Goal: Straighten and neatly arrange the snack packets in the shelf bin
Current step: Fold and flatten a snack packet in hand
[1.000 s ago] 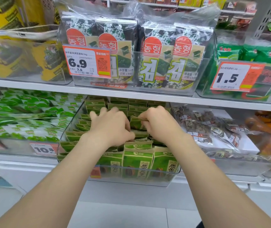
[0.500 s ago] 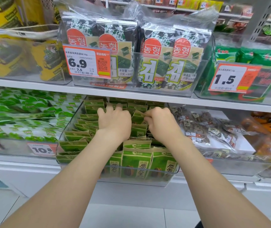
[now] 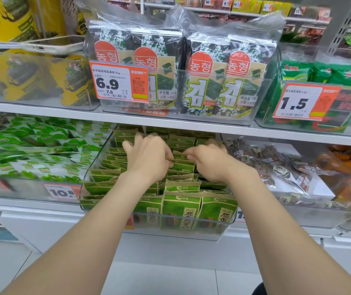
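Observation:
A clear plastic shelf bin (image 3: 181, 235) on the lower shelf holds several green-and-tan snack packets (image 3: 181, 207) standing in rows. My left hand (image 3: 149, 158) reaches into the middle of the bin, fingers spread over the packet tops, thumb against a packet. My right hand (image 3: 208, 162) sits just to its right, fingers curled and pinching the top edge of a green packet (image 3: 183, 166) in the middle row. The front row stands upright; packets behind lean at mixed angles. My fingertips are partly hidden among the packets.
The upper shelf edge (image 3: 170, 122) overhangs close above my hands, carrying a bin of seaweed packs (image 3: 213, 77) with a 6.9 price tag (image 3: 119, 81). A bin of green-white packets (image 3: 32, 154) lies left, a bin of brown snack bags (image 3: 276, 167) right.
Both hands moved deeper into the bin, toward the back rows. My left hand's fingers have spread over the packets while my right keeps pinching a packet top.

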Tool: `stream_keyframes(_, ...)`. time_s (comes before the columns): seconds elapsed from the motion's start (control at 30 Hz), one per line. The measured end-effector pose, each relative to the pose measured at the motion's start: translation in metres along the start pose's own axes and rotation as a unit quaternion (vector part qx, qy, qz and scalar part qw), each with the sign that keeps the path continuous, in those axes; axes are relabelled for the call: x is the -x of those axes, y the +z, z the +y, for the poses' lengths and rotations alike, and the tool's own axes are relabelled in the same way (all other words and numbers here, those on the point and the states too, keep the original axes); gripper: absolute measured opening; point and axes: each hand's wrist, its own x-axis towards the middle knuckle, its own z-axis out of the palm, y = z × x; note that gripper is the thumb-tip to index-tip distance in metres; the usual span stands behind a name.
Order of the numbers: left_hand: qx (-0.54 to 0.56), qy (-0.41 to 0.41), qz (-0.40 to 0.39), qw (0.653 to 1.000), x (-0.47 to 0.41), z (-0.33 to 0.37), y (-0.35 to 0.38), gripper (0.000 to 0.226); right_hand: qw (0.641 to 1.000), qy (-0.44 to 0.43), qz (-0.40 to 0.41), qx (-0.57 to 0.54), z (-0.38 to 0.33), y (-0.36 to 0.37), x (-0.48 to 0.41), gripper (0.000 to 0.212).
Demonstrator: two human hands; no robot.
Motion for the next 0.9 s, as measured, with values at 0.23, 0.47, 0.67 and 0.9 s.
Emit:
stream_keyframes(0.23,0.010,-0.007,-0.024,1.000,0.004,-0.007,0.007,0.015,0.982,-0.026,0.162,-0.098,-0.006,0.004,0.003,0.042)
stream_keyframes(0.47,0.051,0.025,0.038,0.998,0.012,-0.008,0.006,0.010,0.993,-0.017,0.094,-0.073,-0.013,-0.001,0.012,0.058)
stream_keyframes(0.67,0.070,0.160,0.014,0.984,0.012,-0.015,0.016,0.027,0.979,-0.021,0.189,-0.072,-0.025,0.006,0.003,0.045)
stream_keyframes(0.9,0.045,0.147,-0.039,0.987,0.013,-0.019,0.020,0.033,0.988,0.032,0.140,-0.060,-0.030,0.003,0.004,0.033)
